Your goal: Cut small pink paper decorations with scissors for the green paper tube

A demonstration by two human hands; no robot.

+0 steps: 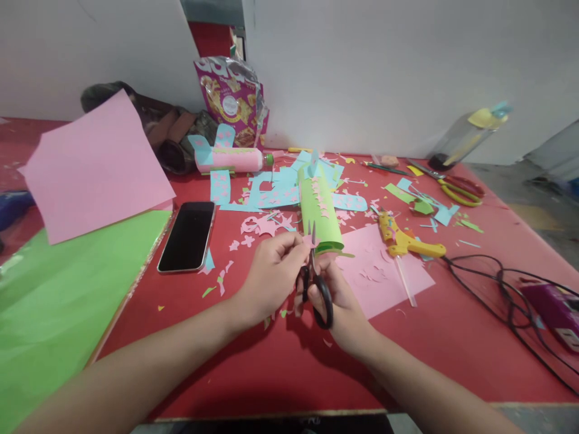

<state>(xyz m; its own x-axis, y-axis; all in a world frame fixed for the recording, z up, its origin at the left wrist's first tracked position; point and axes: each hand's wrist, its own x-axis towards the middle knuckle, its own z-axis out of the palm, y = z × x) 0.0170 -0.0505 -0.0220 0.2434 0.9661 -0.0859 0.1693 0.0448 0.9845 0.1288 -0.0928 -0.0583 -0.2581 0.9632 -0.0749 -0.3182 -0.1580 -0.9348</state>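
My right hand point(337, 298) grips black-handled scissors point(315, 283), blades pointing up and away from me. My left hand point(271, 274) pinches a small pink paper scrap point(310, 240) right at the blade tips. Just beyond the hands lies a green paper tube point(319, 211) dotted with pink cut-out shapes. A pink sheet point(380, 265) with holes cut from it lies to the right of my hands on the red table point(253, 361).
A black phone point(187, 235) lies left of the hands. Large pink point(94, 163) and green point(58, 295) sheets cover the left. A yellow glue gun point(402, 238) and black cables point(502, 283) sit right. Further back: a pink bottle plane point(228, 160), yellow-handled scissors point(456, 188), a snack bag point(233, 96), paper scraps.
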